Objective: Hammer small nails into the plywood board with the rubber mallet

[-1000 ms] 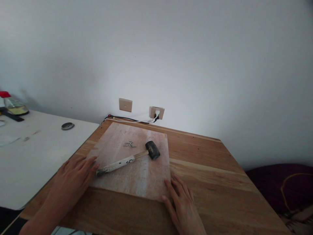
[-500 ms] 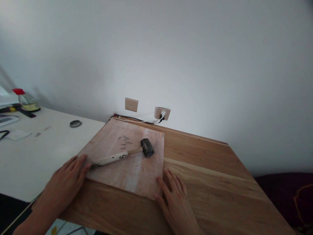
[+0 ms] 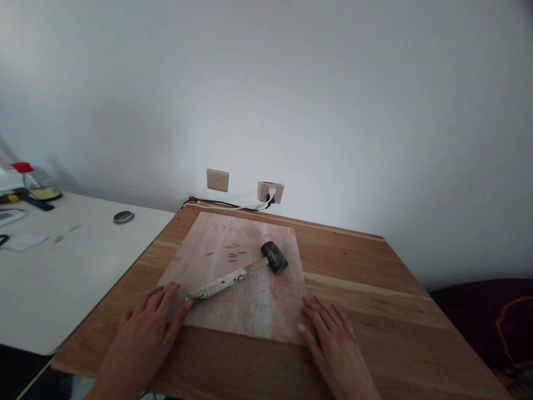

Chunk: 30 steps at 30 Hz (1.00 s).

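Note:
A thin pale board [image 3: 250, 311] lies flat on the wooden table, with a rubber mallet [image 3: 222, 282] resting slantwise across it. The mallet's black head is to the right, its worn white-wrapped handle to the left. Several small screws or nails [image 3: 233, 255] are scattered on the board behind the handle. My left hand [image 3: 145, 328] touches the board's near left corner, fingers stretched out and thumb by the handle's end. At the right edge, close to the near right corner, my right hand [image 3: 331, 339] rests with its fingers extended.
The wooden table [image 3: 400, 322] stands against the wall beside a white table [image 3: 83, 278]. On the white one are a round grey lid [image 3: 124, 217], a red-capped bottle [image 3: 41, 186] and tools. Cables [image 3: 225, 205] run along the back edge to a wall socket [image 3: 270, 192].
The board has shifted right across the wooden table, carrying the mallet and small metal pieces. Both my hands moved right with it, and the metal pieces lie in a different arrangement.

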### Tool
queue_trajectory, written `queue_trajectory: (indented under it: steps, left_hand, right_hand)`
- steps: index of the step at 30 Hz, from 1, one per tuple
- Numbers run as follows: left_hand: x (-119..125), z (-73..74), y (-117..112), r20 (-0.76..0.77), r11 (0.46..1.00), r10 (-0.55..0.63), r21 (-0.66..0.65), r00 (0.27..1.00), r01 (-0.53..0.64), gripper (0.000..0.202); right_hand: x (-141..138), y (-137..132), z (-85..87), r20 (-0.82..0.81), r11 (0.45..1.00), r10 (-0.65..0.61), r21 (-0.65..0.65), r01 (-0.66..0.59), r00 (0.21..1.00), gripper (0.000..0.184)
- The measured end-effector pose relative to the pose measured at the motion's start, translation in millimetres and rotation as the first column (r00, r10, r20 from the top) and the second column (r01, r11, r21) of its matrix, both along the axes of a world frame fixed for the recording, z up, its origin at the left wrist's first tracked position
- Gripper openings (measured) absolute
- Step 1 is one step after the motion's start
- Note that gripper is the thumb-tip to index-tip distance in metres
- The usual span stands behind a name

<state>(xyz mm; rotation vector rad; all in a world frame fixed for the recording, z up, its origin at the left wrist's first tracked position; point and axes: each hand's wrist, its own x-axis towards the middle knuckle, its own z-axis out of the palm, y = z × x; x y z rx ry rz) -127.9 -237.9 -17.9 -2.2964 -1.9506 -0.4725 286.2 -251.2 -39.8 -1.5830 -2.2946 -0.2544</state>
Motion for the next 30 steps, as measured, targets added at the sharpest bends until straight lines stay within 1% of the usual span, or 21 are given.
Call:
queue_trajectory:
  steps: [3, 5, 7, 9, 11, 12, 13, 15, 17, 18, 20, 22, 23, 24, 26, 28, 29, 30]
  left_hand:
    - [24, -6.0, -5, -0.007, 0.995, -0.082, -0.059, 0.997, 0.082, 0.037]
    - [39, -8.6, -8, 0.035, 0.985, -0.159, -0.065, 0.987, 0.161, 0.036]
    - [50, -8.0, -9, 0.074, 0.968, -0.231, -0.080, 0.970, 0.237, 0.037]
    - [60, -4.2, -7, 0.101, 0.953, -0.272, -0.106, 0.957, 0.283, 0.038]
    - [70, 1.6, -2, 0.118, 0.949, -0.282, -0.112, 0.952, 0.295, 0.036]
    - [75, 4.9, 2, 0.125, 0.947, -0.290, -0.107, 0.949, 0.303, 0.034]
    - [80, 8.3, 6, 0.133, 0.943, -0.304, -0.099, 0.943, 0.318, 0.031]
    - [90, 15.1, 13, 0.143, 0.927, -0.349, -0.090, 0.926, 0.363, 0.027]
    - [100, 21.6, 20, 0.144, 0.904, -0.396, -0.111, 0.907, 0.413, 0.026]
    - [105, 24.4, 23, 0.141, 0.893, -0.414, -0.127, 0.899, 0.431, 0.026]
    - [113, 29.0, 30, 0.132, 0.880, -0.437, -0.141, 0.890, 0.453, 0.026]
    - [119, 32.5, 37, 0.124, 0.869, -0.461, -0.134, 0.878, 0.476, 0.028]
    - [122, 34.3, 42, 0.120, 0.865, -0.472, -0.130, 0.873, 0.485, 0.030]
    - [126, 36.4, 48, 0.113, 0.860, -0.480, -0.134, 0.870, 0.492, 0.030]
    - [135, 41.5, 61, 0.092, 0.853, -0.488, -0.159, 0.868, 0.497, 0.030]
    - [149, 47.0, 77, 0.070, 0.847, -0.498, -0.173, 0.864, 0.502, 0.027]
    - [158, 49.4, 85, 0.069, 0.841, -0.511, -0.167, 0.857, 0.515, 0.026]
    - [168, 51.1, 94, 0.073, 0.833, -0.526, -0.157, 0.847, 0.531, 0.026]
  right_hand:
    - [31, -8, -0.9, -0.011, 0.992, -0.107, 0.071, 0.108, 0.994, 0.050]
    - [47, -13, 1.5, -0.039, 0.979, -0.181, 0.092, 0.183, 0.983, 0.053]
    - [54, -18, 6.9, -0.115, 0.965, -0.236, 0.088, 0.247, 0.965, 0.055]
    - [48, -19, 15.5, -0.255, 0.962, -0.255, 0.025, 0.270, 0.933, 0.054]
    - [32, -16, 26.5, -0.417, 0.965, -0.263, -0.128, 0.230, 0.870, 0.052]
    - [21, -12, 32.5, -0.472, 0.958, -0.265, -0.228, 0.175, 0.841, 0.054]
    - [11, -8, 38.4, -0.499, 0.939, -0.271, -0.323, 0.113, 0.823, 0.058]
    - [-9, 5, 48.5, -0.529, 0.889, -0.244, -0.457, -0.031, 0.813, 0.063]
    - [-22, 20, 54.1, -0.553, 0.844, -0.223, -0.521, -0.124, 0.803, 0.059]
    - [-26, 26, 54.9, -0.574, 0.827, -0.229, -0.541, -0.154, 0.786, 0.056]
    - [-30, 36, 52.7, -0.633, 0.792, -0.281, -0.578, -0.199, 0.721, 0.050]
    - [-29, 38, 48.0, -0.707, 0.760, -0.377, -0.606, -0.236, 0.599, 0.051]
    - [-29, 36, 45.8, -0.741, 0.749, -0.429, -0.611, -0.257, 0.516, 0.052]
    - [-28, 31, 44.0, -0.776, 0.748, -0.473, -0.604, -0.276, 0.416, 0.053]
    - [-28, 17, 41.9, -0.827, 0.767, -0.533, -0.561, -0.311, 0.179, 0.050]
    - [-27, 4, 40.2, -0.840, 0.814, -0.539, -0.503, -0.291, -0.054, 0.043]
    - [-25, -1, 38.9, -0.837, 0.833, -0.531, -0.485, -0.265, -0.135, 0.041]
    - [-22, -3, 37.1, -0.833, 0.843, -0.525, -0.480, -0.243, -0.175, 0.040]
